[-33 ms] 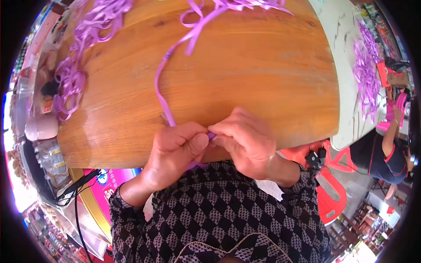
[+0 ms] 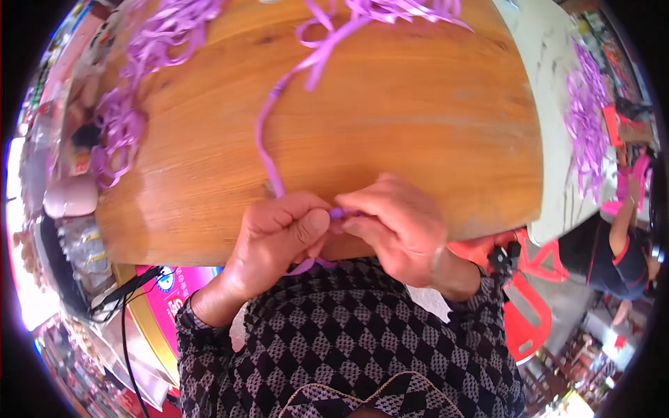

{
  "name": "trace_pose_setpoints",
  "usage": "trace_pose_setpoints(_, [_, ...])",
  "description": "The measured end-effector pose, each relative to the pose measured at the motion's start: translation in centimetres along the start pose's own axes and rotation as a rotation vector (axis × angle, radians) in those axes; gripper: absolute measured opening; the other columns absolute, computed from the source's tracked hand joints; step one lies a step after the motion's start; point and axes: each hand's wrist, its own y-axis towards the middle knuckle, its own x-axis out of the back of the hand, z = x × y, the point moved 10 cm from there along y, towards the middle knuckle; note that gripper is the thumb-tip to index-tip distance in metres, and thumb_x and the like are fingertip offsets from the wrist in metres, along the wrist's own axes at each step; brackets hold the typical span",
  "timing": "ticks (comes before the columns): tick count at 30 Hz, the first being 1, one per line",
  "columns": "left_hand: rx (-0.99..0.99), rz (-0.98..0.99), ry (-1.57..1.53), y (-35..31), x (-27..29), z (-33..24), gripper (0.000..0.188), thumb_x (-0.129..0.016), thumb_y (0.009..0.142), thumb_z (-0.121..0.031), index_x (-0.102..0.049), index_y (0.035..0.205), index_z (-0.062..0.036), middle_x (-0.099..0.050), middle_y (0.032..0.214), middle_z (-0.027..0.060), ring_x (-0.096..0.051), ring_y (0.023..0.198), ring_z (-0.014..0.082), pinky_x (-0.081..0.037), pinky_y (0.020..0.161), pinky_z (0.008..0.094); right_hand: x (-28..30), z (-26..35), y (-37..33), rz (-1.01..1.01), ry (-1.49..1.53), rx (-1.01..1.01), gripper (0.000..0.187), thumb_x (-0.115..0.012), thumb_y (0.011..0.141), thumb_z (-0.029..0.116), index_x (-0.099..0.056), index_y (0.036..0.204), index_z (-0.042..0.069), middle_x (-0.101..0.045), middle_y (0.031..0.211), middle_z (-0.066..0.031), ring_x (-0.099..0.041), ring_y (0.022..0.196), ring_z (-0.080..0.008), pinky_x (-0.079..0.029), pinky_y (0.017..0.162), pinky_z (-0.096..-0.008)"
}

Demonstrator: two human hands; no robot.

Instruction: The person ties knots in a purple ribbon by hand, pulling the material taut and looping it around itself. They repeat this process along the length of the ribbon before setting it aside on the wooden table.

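pinches purple ribbon (image 2: 270,167) in the left hand (image 2: 282,230) at the near edge of the tabletop (image 2: 404,139), now baring more of the worked bunch (image 2: 336,213) beside the backed-off right hand (image 2: 404,226); cannot tell if gripping there.

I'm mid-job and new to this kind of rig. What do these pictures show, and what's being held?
There is no machine here: a person works bare-handed. The view comes from a fisheye camera worn on the head, looking down, so straight edges bend near the rim. The left hand pinches a purple ribbon, which runs up across the wooden table. The right hand is at a small purple piece between the two hands; whether it pinches that piece is hard to tell. Heaps of purple ribbon lie at the table's far edge and upper left, and on the pale surface at right.
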Motion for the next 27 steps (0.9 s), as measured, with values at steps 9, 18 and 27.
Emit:
trace_pose_setpoints(9, [-0.743, -0.642, 0.100, -9.7, 16.5, -16.5, 0.017, -0.061, 0.084, -0.018, -0.060, 0.081, -0.0014, -0.055, 0.065, 0.0019, -0.048, 0.053, 0.0087, -0.038, 0.052, 0.0197, 7.6, -1.2, -2.8, -0.265, -0.021, -0.452, 0.029, -0.059, 0.082, 0.004, -0.056, 0.109, -0.005, -0.064, 0.093, -0.0121, -0.052, 0.074, -0.0096, -0.044, 0.068, -0.0216])
trace_pose_setpoints(18, [-0.729, -1.272, 0.598, -12.4, 34.7, -23.6, 0.032, -0.059, 0.080, -0.007, -0.058, 0.110, 0.0021, -0.062, 0.079, 0.0034, -0.054, 0.062, 0.0093, -0.044, 0.055, 0.0204, 10.1, -2.5, -2.3, -0.305, -0.074, -0.554, 0.018, -0.055, 0.081, -0.003, -0.061, 0.097, -0.005, -0.066, 0.083, -0.0104, -0.059, 0.072, -0.0116, -0.046, 0.065, -0.0208])
trace_pose_setpoints(27, [-0.678, -1.068, 1.403, -2.9, 24.9, -19.3, 0.041, -0.065, 0.078, -0.030, -0.059, 0.111, -0.0055, -0.067, 0.086, 0.0142, -0.066, 0.077, 0.0188, -0.049, 0.065, 0.0298, 7.8, -4.0, 2.9, 0.010, -0.245, -0.421, 0.011, -0.060, 0.079, -0.003, -0.063, 0.089, -0.003, -0.064, 0.080, -0.0074, -0.059, 0.072, -0.0112, -0.047, 0.066, -0.0228])
